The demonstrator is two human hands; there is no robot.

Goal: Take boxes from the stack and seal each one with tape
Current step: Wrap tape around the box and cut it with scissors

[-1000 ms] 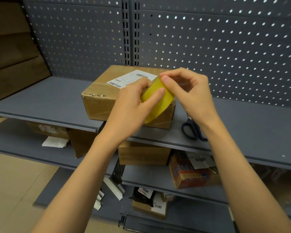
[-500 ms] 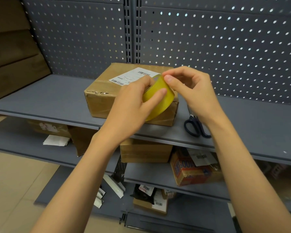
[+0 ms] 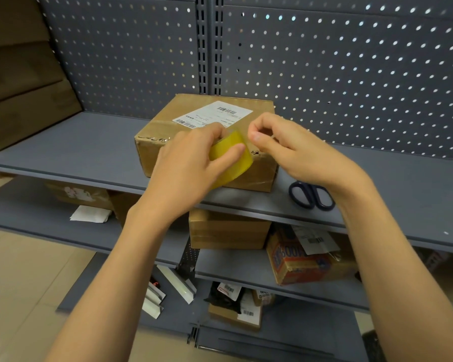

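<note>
Fingers of the left hand curl round a yellow tape roll, thumb across its outer face, holding it in front of the cardboard box. Just beside it, the right hand has thumb and forefinger pinched together at the roll's upper edge; whether a tape end lies between them is too fine to tell. The box sits on the grey middle shelf, a white shipping label stuck on its top, clear tape glinting along its front edges. Dark-handled scissors lie on the same shelf to the right, partly behind the right wrist. Against the perforated back panel at far left leans a stack of flat brown boxes. One shelf down stand another plain carton and an orange printed box.
</note>
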